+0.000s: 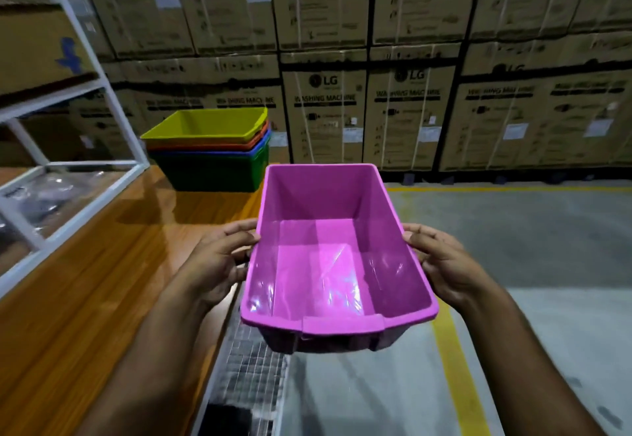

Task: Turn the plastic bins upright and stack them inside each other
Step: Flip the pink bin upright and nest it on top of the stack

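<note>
A pink plastic bin [328, 257] is held upright in the air, mouth up and empty, past the table's right edge. My left hand [219, 257] grips its left long rim and my right hand [441, 261] grips its right long rim. At the far end of the wooden table [85, 298] stands a stack of nested upright bins [208, 148]: yellow on top, then orange, blue and green at the bottom. The pink bin is nearer to me than the stack and to its right.
A white metal shelf frame [113, 100] with cardboard boxes and bagged items stands along the table's left side. A wall of large cardboard cartons [410, 93] fills the background. To the right lies grey concrete floor with a yellow line [455, 367].
</note>
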{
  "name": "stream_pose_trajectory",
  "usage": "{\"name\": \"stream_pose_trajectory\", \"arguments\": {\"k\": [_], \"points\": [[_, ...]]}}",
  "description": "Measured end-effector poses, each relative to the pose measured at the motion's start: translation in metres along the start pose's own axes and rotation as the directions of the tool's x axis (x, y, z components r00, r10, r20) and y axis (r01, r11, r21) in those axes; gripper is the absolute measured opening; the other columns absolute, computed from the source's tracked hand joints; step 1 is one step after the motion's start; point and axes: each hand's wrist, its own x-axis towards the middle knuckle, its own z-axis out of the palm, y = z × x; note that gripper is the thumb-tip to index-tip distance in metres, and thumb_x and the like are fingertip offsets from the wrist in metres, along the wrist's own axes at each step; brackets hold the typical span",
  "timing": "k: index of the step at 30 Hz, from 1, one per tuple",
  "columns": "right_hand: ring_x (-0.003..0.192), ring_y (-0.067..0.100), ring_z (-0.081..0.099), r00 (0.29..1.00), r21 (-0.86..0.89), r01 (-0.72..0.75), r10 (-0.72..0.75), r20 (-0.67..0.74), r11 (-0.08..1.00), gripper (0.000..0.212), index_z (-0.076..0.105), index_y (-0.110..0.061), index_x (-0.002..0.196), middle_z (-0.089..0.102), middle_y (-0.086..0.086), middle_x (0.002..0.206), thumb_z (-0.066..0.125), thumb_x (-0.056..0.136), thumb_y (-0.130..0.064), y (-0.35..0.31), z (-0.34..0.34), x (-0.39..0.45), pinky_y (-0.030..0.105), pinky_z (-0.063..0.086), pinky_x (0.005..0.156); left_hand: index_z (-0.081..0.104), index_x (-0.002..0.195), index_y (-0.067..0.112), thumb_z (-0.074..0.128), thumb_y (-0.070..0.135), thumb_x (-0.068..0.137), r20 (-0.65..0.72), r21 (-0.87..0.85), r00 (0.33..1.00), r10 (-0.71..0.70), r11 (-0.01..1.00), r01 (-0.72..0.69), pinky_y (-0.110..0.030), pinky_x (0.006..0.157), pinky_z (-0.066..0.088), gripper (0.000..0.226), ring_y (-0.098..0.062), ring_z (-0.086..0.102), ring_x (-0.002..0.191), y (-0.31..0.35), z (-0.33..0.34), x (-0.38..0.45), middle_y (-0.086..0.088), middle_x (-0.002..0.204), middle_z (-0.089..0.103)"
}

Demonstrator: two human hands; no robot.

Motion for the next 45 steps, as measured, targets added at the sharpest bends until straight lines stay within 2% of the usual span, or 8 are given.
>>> {"name": "stream_pose_trajectory", "arguments": {"k": [10, 15, 21, 27, 33, 38, 42, 45], "points": [[0.051, 0.017, 0.064, 0.991, -0.025, 0.121, -0.119, 0.054, 0.992, 0.028, 0.067, 0.003, 0.110, 0.068, 0.009, 0.067, 0.060, 0.088, -0.013, -0.142, -0.002, 0.224, 0.025, 0.054, 0.047, 0.062, 0.126, 0.002, 0.093, 0.028, 0.048, 0.051, -0.076, 0.982, 0.181, 0.981, -0.177, -0.027, 0.074, 0.057, 0.088, -0.018, 0.066, 0.082, 0.121, 0.023, 0.197, -0.021, 0.118, 0.063], [0.055, 0.019, 0.066, 0.974, -0.045, 0.135, -0.124, 0.191, 0.990, 0.042, 0.065, 0.002, 0.113, 0.069, 0.009, 0.071, 0.068, 0.079, -0.023, -0.188, 0.018, 0.334, 0.027, 0.055, 0.049, 0.052, 0.128, -0.004, 0.056, 0.007, 0.086, 0.069, -0.216, 0.967, 0.245, 0.950, -0.226, -0.015, 0.045, 0.052, 0.044, -0.002, 0.062, 0.046, 0.164, 0.017, 0.276, -0.003, 0.069, 0.070], [0.052, 0.016, 0.065, 0.959, -0.014, 0.094, -0.087, 0.269, 0.995, 0.034, 0.065, 0.000, 0.109, 0.070, 0.007, 0.067, 0.064, 0.083, -0.022, -0.212, 0.082, 0.463, 0.025, 0.054, 0.050, 0.046, 0.133, 0.002, 0.036, 0.002, 0.096, -0.064, -0.215, 0.948, 0.313, 0.923, -0.319, -0.010, 0.036, 0.042, 0.038, 0.002, 0.051, 0.031, 0.214, -0.017, 0.346, 0.000, 0.039, 0.056], [0.033, 0.002, 0.054, 0.889, 0.003, -0.008, 0.006, 0.458, 1.000, 0.023, 0.055, -0.004, 0.086, 0.055, -0.003, 0.037, 0.038, 0.101, -0.010, -0.201, 0.155, 0.557, 0.015, 0.044, 0.036, 0.053, 0.118, -0.001, 0.028, 0.004, 0.100, -0.268, -0.230, 0.914, 0.304, 0.901, -0.367, -0.010, 0.034, 0.041, 0.030, 0.003, 0.051, 0.031, 0.234, -0.069, 0.376, -0.003, 0.036, 0.054], [0.032, 0.001, 0.048, 0.744, -0.033, -0.130, 0.120, 0.657, 0.991, 0.022, 0.055, 0.003, 0.107, 0.052, -0.005, 0.038, 0.043, 0.098, -0.012, -0.175, 0.219, 0.644, 0.012, 0.040, 0.035, 0.071, 0.053, 0.006, 0.031, 0.005, 0.099, -0.547, -0.113, 0.781, 0.302, 0.898, -0.426, -0.012, 0.030, 0.038, 0.062, -0.001, 0.049, 0.027, 0.227, -0.107, 0.398, -0.003, 0.031, 0.050], [0.031, 0.002, 0.052, 0.583, -0.092, -0.203, 0.196, 0.789, 0.975, 0.022, 0.050, 0.005, 0.115, 0.054, -0.002, 0.037, 0.036, 0.100, -0.005, -0.161, 0.257, 0.700, 0.010, 0.040, 0.034, 0.063, 0.108, 0.000, 0.042, 0.007, 0.096, -0.704, -0.047, 0.643, 0.300, 0.884, -0.465, -0.013, 0.041, 0.048, 0.025, -0.001, 0.062, 0.044, 0.216, -0.122, 0.408, -0.001, 0.056, 0.069], [0.032, 0.002, 0.053, 0.461, -0.154, -0.223, 0.243, 0.853, 0.963, 0.028, 0.045, 0.006, 0.126, 0.055, -0.001, 0.039, 0.036, 0.100, -0.002, -0.156, 0.278, 0.736, 0.010, 0.040, 0.034, 0.060, 0.127, -0.001, 0.089, 0.030, 0.051, -0.789, 0.075, 0.527, 0.316, 0.901, -0.428, -0.025, 0.065, 0.059, 0.088, -0.013, 0.072, 0.075, 0.208, -0.128, 0.410, -0.006, 0.093, 0.076], [0.034, 0.002, 0.055, 0.370, -0.213, -0.208, 0.279, 0.886, 0.955, 0.034, 0.043, 0.016, 0.129, 0.060, -0.001, 0.044, 0.036, 0.100, -0.001, -0.150, 0.289, 0.758, 0.010, 0.041, 0.035, 0.064, 0.126, 0.005, 0.092, 0.034, 0.041, -0.848, 0.096, 0.442, 0.293, 0.904, -0.416, -0.027, 0.072, 0.058, 0.094, -0.015, 0.072, 0.083, 0.200, -0.121, 0.412, -0.007, 0.102, 0.075]]}}
